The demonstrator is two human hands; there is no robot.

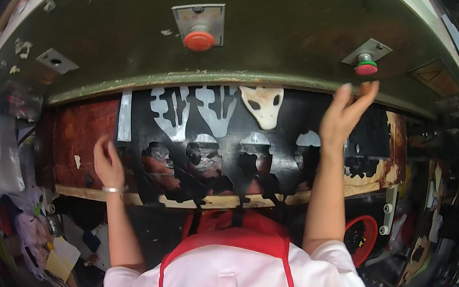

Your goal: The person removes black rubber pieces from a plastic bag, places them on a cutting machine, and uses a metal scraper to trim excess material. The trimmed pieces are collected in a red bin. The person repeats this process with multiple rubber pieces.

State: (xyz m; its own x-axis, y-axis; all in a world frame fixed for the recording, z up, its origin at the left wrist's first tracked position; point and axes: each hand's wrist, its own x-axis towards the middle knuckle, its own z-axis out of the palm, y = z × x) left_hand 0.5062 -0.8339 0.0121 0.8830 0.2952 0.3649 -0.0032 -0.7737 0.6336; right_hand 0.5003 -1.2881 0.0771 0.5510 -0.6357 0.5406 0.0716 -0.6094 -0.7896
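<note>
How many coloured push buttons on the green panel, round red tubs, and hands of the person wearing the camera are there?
Red button: 1
Pinkish-red button with a green ring: 1
Round red tub: 1
Wearer's hands, left hand and right hand: 2
Total: 5

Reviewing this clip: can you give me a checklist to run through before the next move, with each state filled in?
1. Left hand empty: ok, nothing shows in it.
2. Left hand off the reddish-brown board: cannot tell, height is unclear.
3. Right hand empty: ok.
4. Right hand off the right-hand red button: ok, a gap shows.
5. Black sheet whole: not ok, openings run along its near side.
6. White two-holed piece on the sheet: ok.
</note>
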